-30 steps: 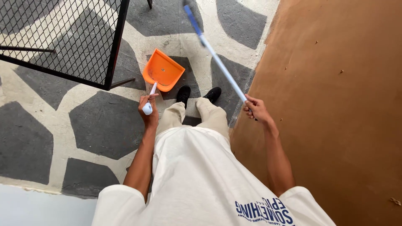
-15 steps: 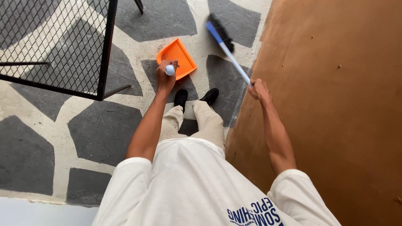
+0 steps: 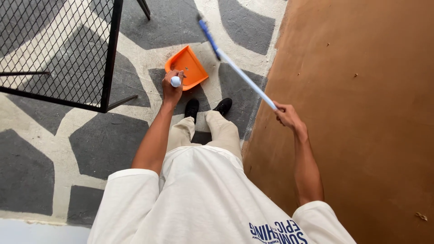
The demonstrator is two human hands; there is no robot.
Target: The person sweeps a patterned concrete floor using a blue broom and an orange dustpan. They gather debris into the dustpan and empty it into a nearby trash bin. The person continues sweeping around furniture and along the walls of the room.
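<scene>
My left hand [image 3: 172, 88] grips the white-tipped handle of an orange dustpan [image 3: 189, 67], held low over the grey-and-white patterned floor just ahead of my black shoes [image 3: 208, 107]. A few dark specks lie inside the pan. My right hand [image 3: 286, 114] holds the white and blue stick of a broom [image 3: 235, 64], which slants up and away to the left; its dark head is blurred near the top of the view, beside the dustpan.
A black wire-mesh table [image 3: 54, 49] with thin metal legs stands at the left. A brown floor area [image 3: 357, 113] with small scattered bits runs along the right. A dark furniture leg [image 3: 144, 8] shows at the top.
My left arm has stretched forward, carrying the dustpan farther from my feet. The broom has swung, its head moving in toward the pan. The view has shifted slightly.
</scene>
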